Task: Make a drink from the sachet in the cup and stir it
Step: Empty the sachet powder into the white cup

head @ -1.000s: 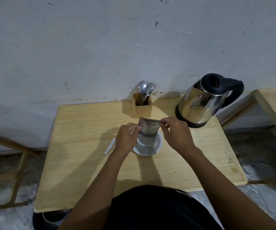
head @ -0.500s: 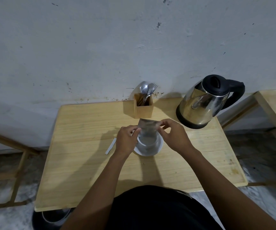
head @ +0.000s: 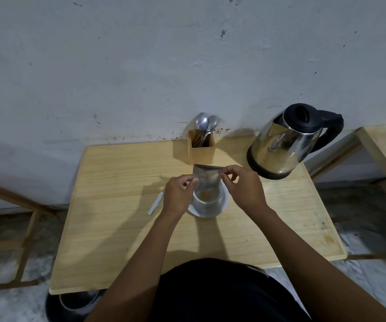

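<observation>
Head view: I have the sachet (head: 207, 180) upended over the cup (head: 207, 202), which sits on its saucer (head: 223, 209) at the middle of the table (head: 122, 228). My left hand (head: 179, 194) pinches the sachet's left edge between thumb and fingertips; my right hand (head: 243, 187) pinches its upper right corner the same way. A second ago the packet stood higher and the cup's mouth was hidden behind it; half a second ago the cup looked pale inside. Now a brownish heap of powder shows in the cup below the sachet's open end, so I judge the emptying is mostly done, though I cannot tell whether any powder is left inside.

The torn strip (head: 155, 203) lies left of the cup. The kettle (head: 282, 145) stands behind and to the right of the cup, the cutlery holder (head: 201, 148) with spoons directly behind it; water and stirring come next.
</observation>
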The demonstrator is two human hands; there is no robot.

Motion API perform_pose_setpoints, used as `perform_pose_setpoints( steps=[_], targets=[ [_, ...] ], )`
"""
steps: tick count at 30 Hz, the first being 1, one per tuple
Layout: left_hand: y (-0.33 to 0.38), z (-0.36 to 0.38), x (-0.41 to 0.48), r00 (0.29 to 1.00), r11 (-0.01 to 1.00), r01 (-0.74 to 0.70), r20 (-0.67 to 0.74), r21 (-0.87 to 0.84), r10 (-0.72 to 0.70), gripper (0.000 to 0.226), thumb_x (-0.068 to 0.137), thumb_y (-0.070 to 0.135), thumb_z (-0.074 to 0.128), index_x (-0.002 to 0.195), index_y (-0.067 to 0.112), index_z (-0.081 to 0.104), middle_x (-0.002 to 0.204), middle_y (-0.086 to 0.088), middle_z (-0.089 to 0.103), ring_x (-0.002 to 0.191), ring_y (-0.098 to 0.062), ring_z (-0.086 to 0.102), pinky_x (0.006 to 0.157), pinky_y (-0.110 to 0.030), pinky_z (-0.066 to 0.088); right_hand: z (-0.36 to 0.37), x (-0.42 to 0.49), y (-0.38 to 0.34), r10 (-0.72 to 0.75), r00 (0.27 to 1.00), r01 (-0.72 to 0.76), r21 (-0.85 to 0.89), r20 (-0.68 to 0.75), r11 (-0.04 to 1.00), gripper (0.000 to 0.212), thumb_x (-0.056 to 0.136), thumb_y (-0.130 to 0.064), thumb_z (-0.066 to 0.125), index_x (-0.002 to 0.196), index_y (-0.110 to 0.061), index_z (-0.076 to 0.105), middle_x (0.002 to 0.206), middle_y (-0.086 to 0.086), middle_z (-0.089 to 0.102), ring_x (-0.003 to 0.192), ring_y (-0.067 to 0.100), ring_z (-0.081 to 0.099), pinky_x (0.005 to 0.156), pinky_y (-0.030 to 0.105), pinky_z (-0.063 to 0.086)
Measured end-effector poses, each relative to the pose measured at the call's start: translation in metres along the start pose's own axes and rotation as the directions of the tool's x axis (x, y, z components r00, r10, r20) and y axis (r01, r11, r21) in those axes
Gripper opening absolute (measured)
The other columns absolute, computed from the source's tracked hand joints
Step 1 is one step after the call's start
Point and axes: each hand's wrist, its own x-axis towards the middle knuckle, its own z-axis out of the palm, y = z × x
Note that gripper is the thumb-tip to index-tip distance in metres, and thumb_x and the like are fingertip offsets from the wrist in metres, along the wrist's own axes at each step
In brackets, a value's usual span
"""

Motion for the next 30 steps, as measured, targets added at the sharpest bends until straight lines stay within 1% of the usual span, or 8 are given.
perform_pose_setpoints(
  steps=[3, 6, 10, 16, 18, 20, 24, 30],
  targets=[
    [0.002, 0.003, -0.002, 1.0, 1.0, 0.018, 0.009, -0.011, -0.018, 0.015, 0.087, 0.012, 0.062, 0.091, 0.011, 0.077, 0.074, 0.004, 0.069, 0.069, -0.008, 0.062, 0.061, -0.007, 0.042, 0.001, -0.002, -0.002, -0.045, 0.999, 0.046, -0.026, 0.007, 0.999, 0.009, 0.085, -0.019, 0.072, 0.093, -0.02, 0.076, 0.069, -0.024, 0.055, 0.066, 0.012, 0.058, 0.069, 0.031, 0.05],
    [0.002, 0.003, -0.002, 1.0, 1.0, -0.001, 0.007, 0.0, 0.001, 0.014, 0.087, 0.015, 0.065, 0.094, 0.009, 0.076, 0.076, 0.005, 0.069, 0.07, -0.008, 0.061, 0.063, -0.01, 0.044, 0.0, -0.002, 0.0, -0.024, 0.998, 0.022, -0.039, -0.053, 0.999, 0.008, 0.084, -0.02, 0.072, 0.091, -0.021, 0.076, 0.068, -0.024, 0.055, 0.064, 0.015, 0.059, 0.072, 0.036, 0.051],
    [0.001, 0.001, -0.002, 0.999, 0.998, 0.023, 0.03, -0.053, -0.021, 0.017, 0.088, 0.021, 0.065, 0.099, 0.013, 0.074, 0.082, 0.005, 0.072, 0.073, -0.005, 0.063, 0.065, -0.012, 0.045, 0.002, -0.002, 0.006, -0.039, 0.998, 0.036, -0.054, -0.056, 0.998, 0.007, 0.084, -0.023, 0.072, 0.09, -0.025, 0.076, 0.077, -0.016, 0.071, 0.065, 0.013, 0.059, 0.075, 0.043, 0.053],
    [0.006, 0.0, -0.001, 1.0, 1.0, 0.015, 0.017, -0.008, -0.015, 0.014, 0.088, 0.017, 0.063, 0.092, 0.011, 0.076, 0.073, 0.005, 0.068, 0.067, -0.003, 0.061, 0.06, -0.004, 0.04, 0.005, -0.002, 0.005, -0.078, 0.996, 0.075, -0.072, -0.035, 0.995, 0.008, 0.082, -0.023, 0.073, 0.089, -0.025, 0.075, 0.08, -0.015, 0.073, 0.066, 0.011, 0.058, 0.078, 0.043, 0.052],
    [0.007, -0.001, 0.0, 1.0, 1.0, 0.001, 0.014, 0.004, -0.001, 0.014, 0.087, 0.017, 0.065, 0.092, 0.01, 0.076, 0.073, 0.005, 0.067, 0.066, -0.002, 0.06, 0.06, -0.004, 0.041, 0.004, -0.001, 0.006, -0.043, 0.997, 0.037, -0.089, -0.064, 0.995, 0.008, 0.084, -0.027, 0.072, 0.091, -0.027, 0.076, 0.084, -0.015, 0.074, 0.071, 0.011, 0.06, 0.082, 0.038, 0.048],
    [0.008, 0.0, 0.0, 1.0, 1.0, -0.009, 0.009, 0.016, 0.009, 0.015, 0.087, 0.019, 0.066, 0.092, 0.01, 0.076, 0.074, 0.005, 0.068, 0.066, -0.003, 0.061, 0.062, -0.007, 0.042, 0.004, -0.002, 0.007, -0.006, 0.996, -0.006, -0.13, -0.092, 0.992, 0.009, 0.086, -0.031, 0.07, 0.093, -0.028, 0.075, 0.088, -0.015, 0.074, 0.077, 0.011, 0.061, 0.085, 0.034, 0.043],
    [0.009, 0.001, 0.0, 1.0, 1.0, 0.004, 0.024, 0.014, -0.004, 0.012, 0.085, 0.021, 0.067, 0.084, 0.013, 0.077, 0.071, -0.002, 0.072, 0.07, -0.019, 0.065, 0.066, -0.029, 0.049, 0.008, -0.005, 0.004, 0.006, 0.997, -0.016, -0.142, -0.071, 0.99, 0.01, 0.086, -0.033, 0.07, 0.091, -0.027, 0.076, 0.086, -0.013, 0.074, 0.074, 0.012, 0.061, 0.084, 0.036, 0.045],
    [0.011, 0.0, -0.003, 0.999, 1.0, -0.017, 0.036, 0.015, 0.017, 0.014, 0.084, 0.021, 0.068, 0.078, 0.01, 0.075, 0.072, -0.008, 0.072, 0.07, -0.023, 0.064, 0.066, -0.03, 0.048, 0.004, -0.007, 0.002, 0.045, 0.997, -0.053, -0.124, -0.062, 0.991, 0.009, 0.086, -0.034, 0.07, 0.09, -0.029, 0.076, 0.086, -0.015, 0.073, 0.074, 0.01, 0.059, 0.079, 0.037, 0.049]
  ],
)
